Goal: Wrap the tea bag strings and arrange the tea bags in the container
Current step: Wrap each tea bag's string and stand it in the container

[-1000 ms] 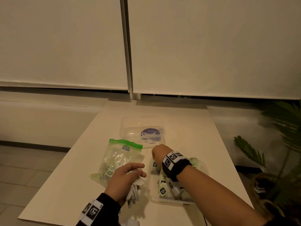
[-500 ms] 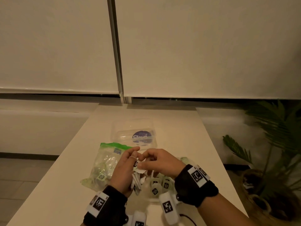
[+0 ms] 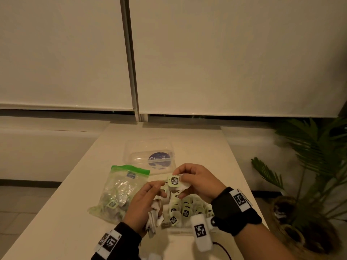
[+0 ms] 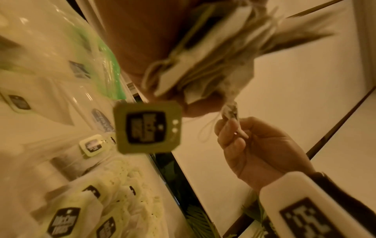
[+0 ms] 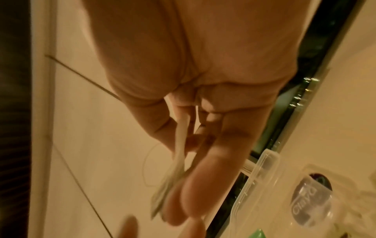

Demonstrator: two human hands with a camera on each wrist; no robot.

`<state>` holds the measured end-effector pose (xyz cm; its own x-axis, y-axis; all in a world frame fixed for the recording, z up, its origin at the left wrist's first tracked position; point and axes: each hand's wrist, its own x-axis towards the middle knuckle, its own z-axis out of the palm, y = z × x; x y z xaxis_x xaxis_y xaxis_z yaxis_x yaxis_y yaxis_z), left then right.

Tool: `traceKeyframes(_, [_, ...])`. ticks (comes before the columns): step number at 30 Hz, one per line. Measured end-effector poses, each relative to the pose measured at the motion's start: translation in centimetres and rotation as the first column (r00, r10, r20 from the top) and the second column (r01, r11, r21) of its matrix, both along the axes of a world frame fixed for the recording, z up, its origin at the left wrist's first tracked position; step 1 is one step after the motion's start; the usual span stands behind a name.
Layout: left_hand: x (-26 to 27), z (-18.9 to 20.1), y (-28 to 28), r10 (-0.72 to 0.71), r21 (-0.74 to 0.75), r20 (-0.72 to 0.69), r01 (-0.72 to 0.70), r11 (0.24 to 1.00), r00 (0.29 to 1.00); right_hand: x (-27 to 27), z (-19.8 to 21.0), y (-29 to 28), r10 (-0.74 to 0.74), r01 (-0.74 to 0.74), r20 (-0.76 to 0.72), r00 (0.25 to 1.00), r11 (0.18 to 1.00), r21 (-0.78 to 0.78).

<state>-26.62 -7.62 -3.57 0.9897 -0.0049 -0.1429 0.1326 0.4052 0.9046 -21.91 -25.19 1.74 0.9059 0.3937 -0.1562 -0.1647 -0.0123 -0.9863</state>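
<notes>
The right hand [image 3: 197,182] pinches a tea bag [image 3: 175,183] above the container [image 3: 187,209] of bags; the left hand [image 3: 145,201] clutches a bundle of tea bags [image 3: 155,216]. A zip bag [image 3: 120,192] and clear lid [image 3: 150,156] lie just beyond on the surface [image 3: 202,147].

Head cam high; wrist cams close-up.

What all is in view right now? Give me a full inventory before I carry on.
Table: one, cream, runs away from the person.
Lid: one, clear with a dark round sticker, far middle of the table.
Zip bag: one, clear with a green top, left of the hands, holds tea bags.
Container: one, clear, under the right hand, with many tagged tea bags standing in it.
Held tea bag: one, white with a green tag, between both hands.
Bundle of tea bags: several, white, in the left palm.
Plant: one, green, on the right.
Left hand: pinches the string.
Right hand: holds the tea bag.
</notes>
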Motion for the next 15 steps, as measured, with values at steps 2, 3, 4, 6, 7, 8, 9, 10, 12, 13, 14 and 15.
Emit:
traceKeyframes(2, [-0.1,-0.1,0.2,0.002,0.019,0.002,-0.002,1.000,1.000,-0.2,0.3,-0.3,0.021,-0.020,0.024,0.999,0.999,-0.038])
traceKeyframes(3, [-0.2,0.0,0.2,-0.005,0.047,0.011,0.004,0.999,1.000,-0.3,0.4,-0.4,0.041,-0.037,0.053,0.998,0.996,-0.079])
traceKeyframes(4, [-0.2,0.2,0.1,-0.013,0.082,0.024,0.011,0.997,1.000,-0.3,0.4,-0.3,0.063,-0.051,0.094,0.994,0.990,-0.133])
traceKeyframes(6, [-0.2,0.2,-0.3,-0.024,0.119,0.049,0.018,0.993,0.999,-0.2,0.1,-0.1,0.091,-0.050,0.174,0.981,0.973,-0.225])
traceKeyframes(7, [-0.1,0.2,-0.5,-0.022,0.110,0.054,0.016,0.994,0.998,-0.2,-0.1,0.1,0.078,-0.032,0.199,0.977,0.974,-0.226])
traceKeyframes(8, [-0.1,0.3,-0.7,-0.012,0.091,0.059,0.006,0.996,0.998,-0.1,-0.3,0.3,0.045,-0.005,0.203,0.978,0.982,-0.191])
traceKeyframes(9, [-0.1,0.3,-0.8,0.006,0.072,0.062,-0.010,0.997,0.998,-0.2,-0.7,0.6,-0.003,0.025,0.177,0.984,0.992,-0.120])
traceKeyframes(10, [-0.1,0.2,-0.9,0.028,0.051,0.067,-0.031,0.998,0.997,-0.3,-1.0,0.8,-0.055,0.061,0.131,0.990,0.997,-0.037])
traceKeyframes(12, [-0.2,0.1,-1.0,0.048,0.016,0.064,-0.049,0.999,0.997,-0.7,-1.8,1.1,-0.133,0.130,0.069,0.989,0.990,0.056])
traceKeyframes(13, [-0.3,0.2,-1.1,0.049,0.003,0.054,-0.049,0.999,0.997,-0.9,-2.2,1.1,-0.157,0.154,0.077,0.985,0.987,0.046])
traceKeyframes(14, [-0.5,0.3,-1.3,0.044,-0.013,0.039,-0.043,0.999,0.998,-1.1,-2.5,1.1,-0.172,0.170,0.092,0.981,0.985,0.034])
traceKeyframes(15, [-0.5,0.4,-1.3,0.037,-0.027,0.017,-0.037,0.999,0.999,-1.2,-2.7,1.1,-0.186,0.184,0.100,0.977,0.982,0.029])
